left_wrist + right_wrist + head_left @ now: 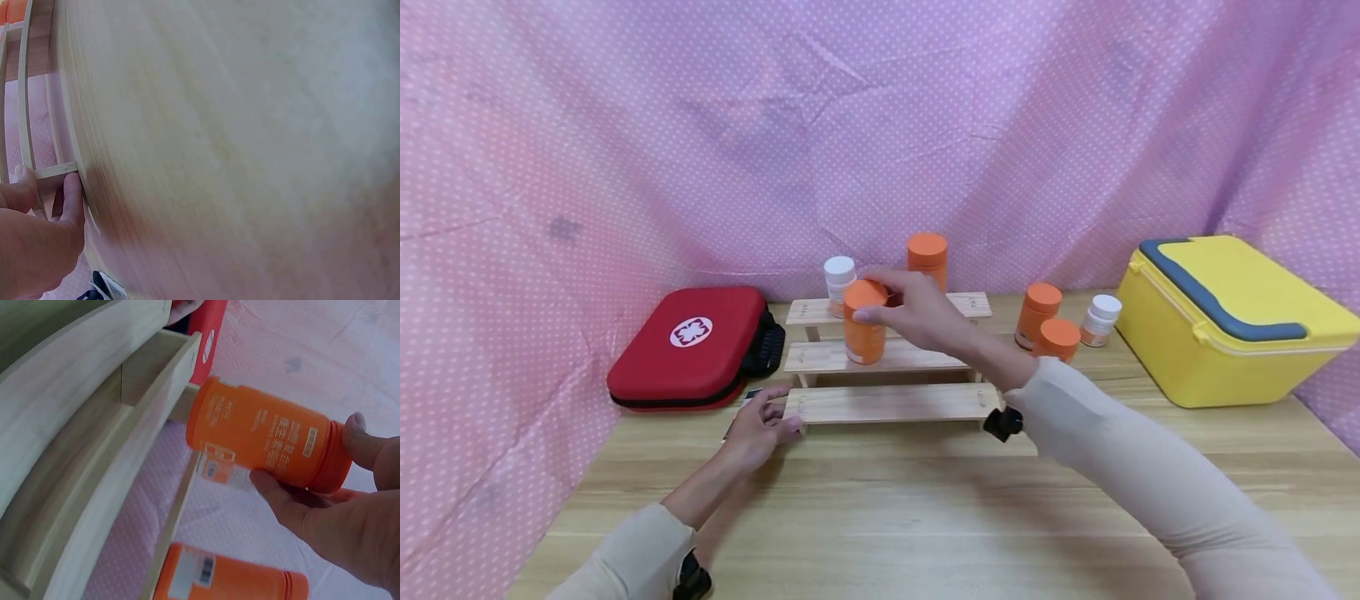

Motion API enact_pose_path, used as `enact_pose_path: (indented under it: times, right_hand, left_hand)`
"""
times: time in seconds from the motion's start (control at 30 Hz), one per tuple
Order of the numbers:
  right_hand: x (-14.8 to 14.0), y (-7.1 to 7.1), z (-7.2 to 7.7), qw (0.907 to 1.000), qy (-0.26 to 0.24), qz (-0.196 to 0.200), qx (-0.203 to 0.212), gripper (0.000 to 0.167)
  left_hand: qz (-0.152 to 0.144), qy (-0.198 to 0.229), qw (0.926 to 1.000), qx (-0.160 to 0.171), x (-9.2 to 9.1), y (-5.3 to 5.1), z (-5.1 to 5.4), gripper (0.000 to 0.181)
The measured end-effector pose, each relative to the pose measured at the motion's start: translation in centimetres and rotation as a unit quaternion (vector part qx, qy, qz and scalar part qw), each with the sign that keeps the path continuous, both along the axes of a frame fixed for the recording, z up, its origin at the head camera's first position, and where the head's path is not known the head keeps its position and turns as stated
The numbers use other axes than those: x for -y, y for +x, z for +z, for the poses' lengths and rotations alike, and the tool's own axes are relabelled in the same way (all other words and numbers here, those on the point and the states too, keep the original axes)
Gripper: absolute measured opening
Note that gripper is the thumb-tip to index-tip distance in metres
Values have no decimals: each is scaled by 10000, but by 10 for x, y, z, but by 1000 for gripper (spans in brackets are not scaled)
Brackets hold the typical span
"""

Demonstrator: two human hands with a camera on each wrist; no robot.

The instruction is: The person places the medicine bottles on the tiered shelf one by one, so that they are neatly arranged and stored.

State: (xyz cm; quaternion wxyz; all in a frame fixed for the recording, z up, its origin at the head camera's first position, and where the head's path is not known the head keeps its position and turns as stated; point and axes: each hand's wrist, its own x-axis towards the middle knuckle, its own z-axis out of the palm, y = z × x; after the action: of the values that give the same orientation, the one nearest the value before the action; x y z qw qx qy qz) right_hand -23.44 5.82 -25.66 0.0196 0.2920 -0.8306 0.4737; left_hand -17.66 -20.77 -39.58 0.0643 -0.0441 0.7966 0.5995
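A three-step wooden display rack (895, 404) stands on the table. My right hand (928, 312) grips an orange pill bottle (863, 333) near its cap, upright at the middle step; in the right wrist view the printed bottle (262, 434) has its base close to that step, and whether it touches is unclear. At the rack's lower left end, my left hand (756, 432) pinches the wood between thumb and fingers, as the left wrist view shows at the end piece (55, 170). The top step carries a white-capped bottle (839, 271) and another orange bottle (927, 254), partly behind my right hand.
On the left lies a red first-aid case (688, 350). Right of the rack stand two orange bottles (1039, 310) and a small white bottle (1101, 320), beside a yellow box (1217, 350) with a grey handle. Pink dotted cloth (880, 150) hangs behind.
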Motion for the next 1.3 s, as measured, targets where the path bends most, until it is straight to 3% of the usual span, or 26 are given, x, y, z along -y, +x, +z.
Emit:
enact_pose_path:
  times: [0.27, 0.5, 0.87, 1.13, 1.3]
  right_hand:
    - [28, -11, -4, 9987, 330, -114, 360, 46]
    - [33, -13, -9, 9963, 592, -266, 555, 51]
    - [33, -14, -15, 9960, 537, -271, 657, 54]
    - [26, -11, -12, 9964, 723, -251, 362, 56]
    - [-4, 8, -8, 9969, 766, -20, -157, 57]
  left_hand:
    - [-38, -270, 9996, -83, 1, -2, 0, 55]
    - [-81, -258, 9996, -83, 1, -2, 0, 54]
    - [-85, -416, 9991, -63, 2, -2, 0, 54]
    - [-50, -280, 9996, -9, 2, -2, 1, 55]
    - [-41, 35, 10000, 83, 1, -2, 1, 58]
